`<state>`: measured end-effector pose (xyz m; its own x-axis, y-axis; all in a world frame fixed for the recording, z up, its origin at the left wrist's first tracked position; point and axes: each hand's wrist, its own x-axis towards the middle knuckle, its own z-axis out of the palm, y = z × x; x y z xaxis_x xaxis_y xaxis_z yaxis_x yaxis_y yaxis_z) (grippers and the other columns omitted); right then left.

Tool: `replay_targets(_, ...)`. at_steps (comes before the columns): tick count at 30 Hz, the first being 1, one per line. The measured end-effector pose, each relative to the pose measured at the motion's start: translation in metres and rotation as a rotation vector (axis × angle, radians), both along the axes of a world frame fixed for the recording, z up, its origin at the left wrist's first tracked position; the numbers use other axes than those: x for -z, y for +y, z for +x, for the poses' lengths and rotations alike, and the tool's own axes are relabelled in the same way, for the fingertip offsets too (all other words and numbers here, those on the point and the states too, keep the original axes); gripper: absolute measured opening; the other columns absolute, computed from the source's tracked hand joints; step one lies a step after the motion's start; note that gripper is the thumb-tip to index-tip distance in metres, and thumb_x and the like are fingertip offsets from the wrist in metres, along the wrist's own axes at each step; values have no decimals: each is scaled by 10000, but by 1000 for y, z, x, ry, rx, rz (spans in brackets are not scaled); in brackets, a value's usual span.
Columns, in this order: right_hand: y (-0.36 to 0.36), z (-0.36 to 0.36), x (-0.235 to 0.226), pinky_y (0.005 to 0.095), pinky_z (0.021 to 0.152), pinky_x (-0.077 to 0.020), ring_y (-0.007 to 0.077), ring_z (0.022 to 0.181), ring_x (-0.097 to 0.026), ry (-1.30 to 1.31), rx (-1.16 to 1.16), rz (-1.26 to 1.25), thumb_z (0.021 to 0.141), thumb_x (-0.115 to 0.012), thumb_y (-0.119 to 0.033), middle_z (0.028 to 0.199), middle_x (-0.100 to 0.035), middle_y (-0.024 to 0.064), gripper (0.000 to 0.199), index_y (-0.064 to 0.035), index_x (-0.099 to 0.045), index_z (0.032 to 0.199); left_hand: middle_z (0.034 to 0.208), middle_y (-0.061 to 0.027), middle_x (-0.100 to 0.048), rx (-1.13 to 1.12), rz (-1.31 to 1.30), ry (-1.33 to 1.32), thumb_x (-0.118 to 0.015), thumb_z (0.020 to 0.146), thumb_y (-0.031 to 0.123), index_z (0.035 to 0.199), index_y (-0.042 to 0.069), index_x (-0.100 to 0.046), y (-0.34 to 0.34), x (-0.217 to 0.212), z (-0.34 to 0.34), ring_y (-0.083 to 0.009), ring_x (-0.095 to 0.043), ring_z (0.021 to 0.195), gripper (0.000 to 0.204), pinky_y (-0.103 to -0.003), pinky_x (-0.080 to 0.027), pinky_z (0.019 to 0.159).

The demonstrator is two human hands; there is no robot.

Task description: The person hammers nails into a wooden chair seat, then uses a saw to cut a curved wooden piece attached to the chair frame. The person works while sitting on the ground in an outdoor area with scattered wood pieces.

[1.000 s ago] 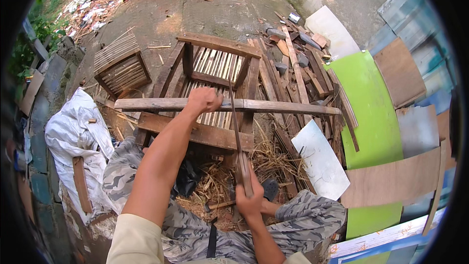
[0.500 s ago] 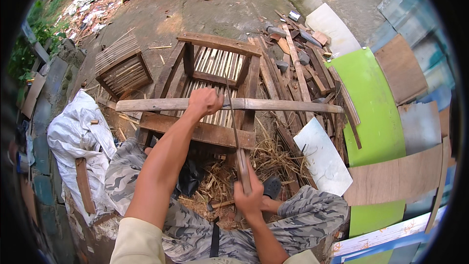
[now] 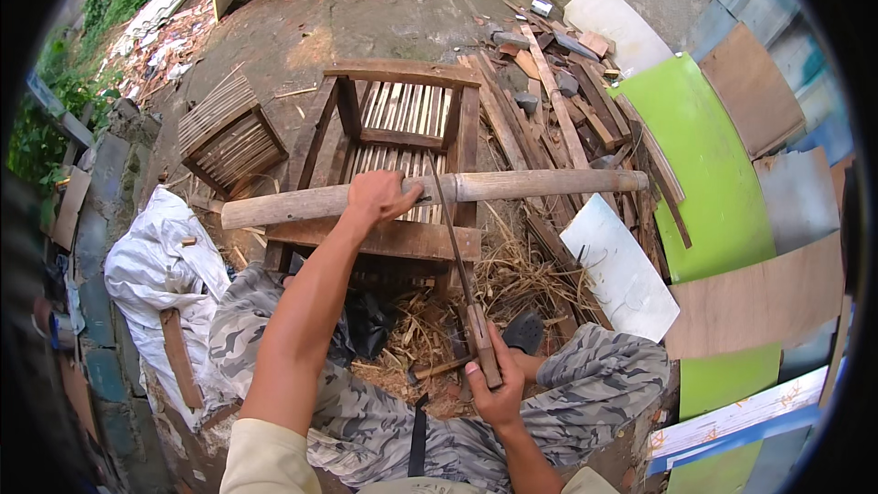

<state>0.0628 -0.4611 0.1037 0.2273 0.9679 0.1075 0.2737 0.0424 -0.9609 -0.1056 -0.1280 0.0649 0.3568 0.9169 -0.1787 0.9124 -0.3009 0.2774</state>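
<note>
My left hand (image 3: 380, 198) grips a long pale wooden pole (image 3: 540, 185) that lies crosswise on a wooden slatted frame (image 3: 402, 114). My right hand (image 3: 494, 384) is closed on the wooden handle of a long knife (image 3: 453, 238). Its thin blade reaches up to the pole, meeting it just right of my left hand. My knees in camouflage trousers (image 3: 585, 384) sit below, with dry straw and shavings (image 3: 430, 329) between them.
A smaller slatted crate (image 3: 227, 133) stands at the left. A white sack (image 3: 155, 265) lies at the lower left. Scrap planks (image 3: 549, 91), a white board (image 3: 617, 265), a green panel (image 3: 704, 146) and plywood sheets (image 3: 759, 297) crowd the right side. Concrete ground (image 3: 384, 9) lies beyond.
The knife blade has shifted slightly along the pole while my left hand keeps its hold. The pole stays across the frame.
</note>
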Motion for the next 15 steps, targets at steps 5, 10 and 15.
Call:
replay_targets(5, -10, -3, 9, 236, 707, -492, 83, 760, -584, 151, -33, -34, 912, -596, -30, 963, -678, 70, 634, 27, -415, 1517, 942, -235, -736, 86, 66, 55, -481, 850, 740, 1165, -8, -684, -8, -3, 1, -368, -724, 893, 836, -472, -565, 826)
replay_targets(10, -14, -4, 13, 232, 726, -493, 70, 778, -577, 137, -30, -71, 929, -570, -35, 1119, -697, 104, 606, 17, -424, 1515, 947, -244, -720, 71, 122, 36, -531, 845, 719, 1154, 6, -673, -18, 1, 1, -383, -709, 912, 790, -477, -554, 815)
replay_targets(15, -17, -5, 17, 238, 764, -498, 78, 837, -581, 303, 30, -177, 949, -571, -53, 1182, -659, 75, 571, 23, -442, 1500, 956, -238, -707, 81, 199, -6, -543, 843, 735, 1160, 19, -670, -24, 15, -3, -389, -695, 940, 793, -472, -542, 831)
